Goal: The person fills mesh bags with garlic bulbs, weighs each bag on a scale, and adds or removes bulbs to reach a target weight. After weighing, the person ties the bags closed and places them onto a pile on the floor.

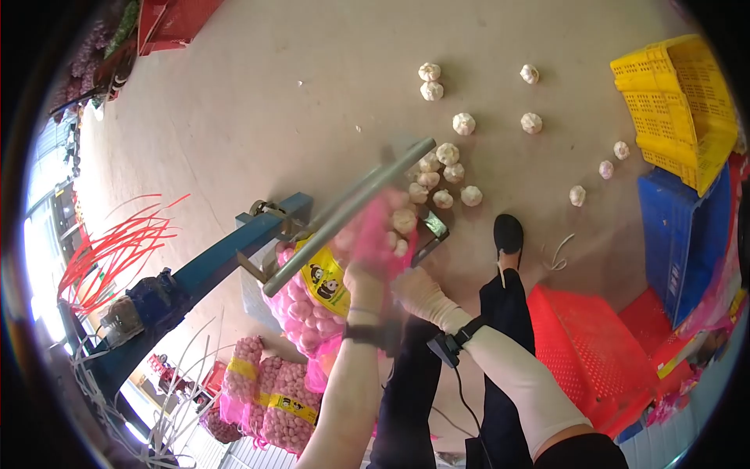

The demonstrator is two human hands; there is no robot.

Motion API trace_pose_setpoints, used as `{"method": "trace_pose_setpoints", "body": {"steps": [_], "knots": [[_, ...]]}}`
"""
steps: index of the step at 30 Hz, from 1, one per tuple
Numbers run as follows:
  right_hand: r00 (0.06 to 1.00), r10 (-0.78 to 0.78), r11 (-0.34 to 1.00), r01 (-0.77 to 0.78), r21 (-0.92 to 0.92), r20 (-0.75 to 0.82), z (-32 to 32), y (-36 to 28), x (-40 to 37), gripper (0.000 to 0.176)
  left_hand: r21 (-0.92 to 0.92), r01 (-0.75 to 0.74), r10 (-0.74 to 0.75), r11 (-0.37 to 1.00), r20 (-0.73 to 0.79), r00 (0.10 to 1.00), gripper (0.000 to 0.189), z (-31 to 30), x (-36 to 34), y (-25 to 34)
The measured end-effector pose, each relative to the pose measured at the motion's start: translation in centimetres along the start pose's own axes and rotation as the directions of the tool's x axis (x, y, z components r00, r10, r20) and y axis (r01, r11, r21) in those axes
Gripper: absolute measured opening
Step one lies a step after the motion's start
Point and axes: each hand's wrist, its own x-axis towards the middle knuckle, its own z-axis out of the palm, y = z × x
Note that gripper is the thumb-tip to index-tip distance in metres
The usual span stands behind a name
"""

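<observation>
Pink mesh bag (pixel 373 234) blurred, gripped in left hand (pixel 365 283); right hand (pixel 416 289) beside it, fingers smeared, cannot tell grip

Matt grey metal bar (pixel 351 215) over my hands (pixel 387 285), sheer pink plastic mesh bag (pixel 301 301) below the bar, papery-skinned garlic (pixel 471 195) beyond it, chipped blue-painted metal arm (pixel 226 252) left of it, smooth matt floor (pixel 312 117) around.

Visibility defects: blur at centre, cut-offs at the edges.
Left hand (pixel 365 283) and right hand (pixel 415 290) are blurred at centre, fingers unreadable; the pink mesh (pixel 373 234) above them is smeared. The yellow label's (pixel 323 275) small print is illegible. Top edge cuts the red crate (pixel 173 23), upper left; bottom edge cuts the black sleeve (pixel 584 453), lower right.
</observation>
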Motion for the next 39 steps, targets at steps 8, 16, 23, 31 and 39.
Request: {"method": "trace_pose_setpoints", "body": {"steps": [8, 16, 23, 31, 39], "knots": [[0.96, 0.282, 0.447, -0.132, 0.885, 0.001, 0.9, 3.9, -2.3, 0.025, -0.239, 0.118, -0.122, 0.964, 0.001, 0.993, 0.02, 0.0, -5.6, 4.2], [0.594, 0.8, 0.388, -0.41, 0.825, -0.081, -0.2, 10.7, 0.0, 0.028, -0.02, -0.115, 0.115, 0.993, 0.345, 0.931, 0.021, -6.7, -9.3, 5.6], [0.852, 0.52, 0.721, -0.398, 0.568, -0.063, 3.7, 10.3, -0.4, 0.027, -0.361, 0.204, -0.233, 0.91, -0.037, 0.972, 0.011, -3.1, -17.2, 8.9], [0.991, 0.124, 0.98, -0.129, 0.154, 0.042, 10.8, 11.9, -11.2, 0.03, -0.398, 0.168, 0.093, 0.902, 0.559, 0.824, 0.02, -14.2, -21.8, 5.1], [0.784, 0.566, 0.183, -0.418, 0.89, 0.252, 2.7, 1.2, -13.2, 0.034, -0.074, -0.052, 0.072, 0.996, 0.296, 0.952, 0.014, -19.7, -32.1, 9.2]]}}
